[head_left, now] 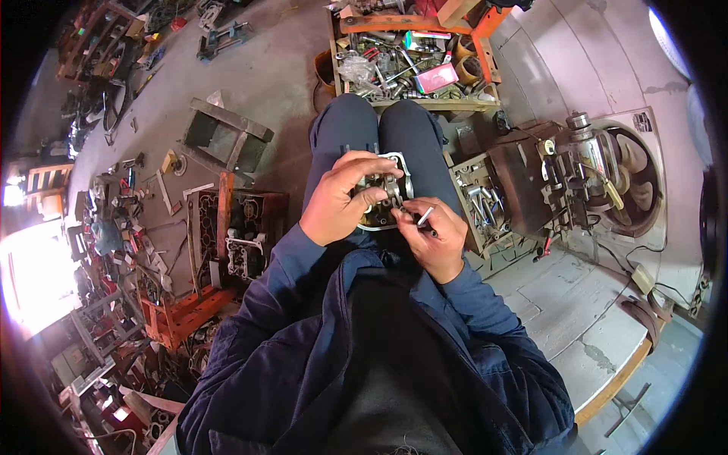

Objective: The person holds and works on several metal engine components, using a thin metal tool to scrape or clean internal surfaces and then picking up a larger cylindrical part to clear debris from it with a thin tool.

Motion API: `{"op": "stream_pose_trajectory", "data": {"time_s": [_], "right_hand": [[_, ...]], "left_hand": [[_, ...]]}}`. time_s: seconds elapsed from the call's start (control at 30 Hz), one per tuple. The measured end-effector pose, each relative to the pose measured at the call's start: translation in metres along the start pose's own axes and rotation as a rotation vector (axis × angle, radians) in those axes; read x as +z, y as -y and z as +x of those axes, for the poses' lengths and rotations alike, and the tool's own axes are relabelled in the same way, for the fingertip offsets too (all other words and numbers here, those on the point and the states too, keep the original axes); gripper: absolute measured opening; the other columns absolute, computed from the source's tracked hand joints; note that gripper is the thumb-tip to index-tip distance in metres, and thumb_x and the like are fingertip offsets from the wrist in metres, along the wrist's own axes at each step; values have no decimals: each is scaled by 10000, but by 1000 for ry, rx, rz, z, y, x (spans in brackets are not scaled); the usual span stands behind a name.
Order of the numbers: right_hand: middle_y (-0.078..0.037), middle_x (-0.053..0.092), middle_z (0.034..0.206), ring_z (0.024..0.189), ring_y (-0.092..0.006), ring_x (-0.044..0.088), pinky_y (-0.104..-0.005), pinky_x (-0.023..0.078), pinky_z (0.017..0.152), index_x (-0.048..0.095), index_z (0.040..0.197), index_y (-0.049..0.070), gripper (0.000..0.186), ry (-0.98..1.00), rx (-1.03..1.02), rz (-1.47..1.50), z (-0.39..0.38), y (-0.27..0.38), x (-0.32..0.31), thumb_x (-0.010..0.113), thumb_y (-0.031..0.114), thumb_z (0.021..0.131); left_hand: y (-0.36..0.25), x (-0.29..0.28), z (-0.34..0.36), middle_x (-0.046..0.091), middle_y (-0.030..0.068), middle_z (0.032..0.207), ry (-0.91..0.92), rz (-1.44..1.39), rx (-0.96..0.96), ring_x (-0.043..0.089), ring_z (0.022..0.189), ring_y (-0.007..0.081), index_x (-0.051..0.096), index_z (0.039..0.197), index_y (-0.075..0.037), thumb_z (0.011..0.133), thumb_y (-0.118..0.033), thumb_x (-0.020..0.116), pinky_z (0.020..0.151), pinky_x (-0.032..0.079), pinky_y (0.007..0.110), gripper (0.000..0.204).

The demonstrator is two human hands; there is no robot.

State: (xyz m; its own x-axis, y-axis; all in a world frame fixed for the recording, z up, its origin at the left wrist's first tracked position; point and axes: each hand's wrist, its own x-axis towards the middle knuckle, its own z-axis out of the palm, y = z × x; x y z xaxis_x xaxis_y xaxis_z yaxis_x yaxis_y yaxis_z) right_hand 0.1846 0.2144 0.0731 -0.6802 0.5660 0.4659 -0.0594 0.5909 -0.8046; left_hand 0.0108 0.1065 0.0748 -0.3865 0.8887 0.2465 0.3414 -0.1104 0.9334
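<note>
Sitting with knees together, the person rests a grey metal engine part [387, 193] on the lap, and the left hand [339, 201] lies over its left side with fingers curled down onto its top, gripping it. The right hand [434, 236] sits at the part's lower right edge, thumb and forefinger pinched on a thin pale rod [425, 217] that slants up from them. A tray [409, 64] of tools stands beyond the knees, a motor [599, 171] well off to the right.
</note>
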Motion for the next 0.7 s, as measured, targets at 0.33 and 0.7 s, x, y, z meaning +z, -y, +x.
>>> {"op": "stream_pose_trajectory", "data": {"time_s": [0.33,0.7], "right_hand": [[-119,711,847,688,-219,719,-304,565,567,671,940,12,242,21,17,18,1,-9,0,838,35,766],[-133,699,862,687,-236,709,-315,555,555,668,940,6,237,30,41,19,4,-12,-3,828,28,767]], "left_hand": [[4,6,11,742,99,1128,19,-26,-5,599,1148,230,604,1277,-29,930,-76,647,1017,448,382,352],[5,13,15,748,85,1121,2,-25,-28,624,1143,244,616,1263,-14,914,-37,636,1009,471,367,350]]}}
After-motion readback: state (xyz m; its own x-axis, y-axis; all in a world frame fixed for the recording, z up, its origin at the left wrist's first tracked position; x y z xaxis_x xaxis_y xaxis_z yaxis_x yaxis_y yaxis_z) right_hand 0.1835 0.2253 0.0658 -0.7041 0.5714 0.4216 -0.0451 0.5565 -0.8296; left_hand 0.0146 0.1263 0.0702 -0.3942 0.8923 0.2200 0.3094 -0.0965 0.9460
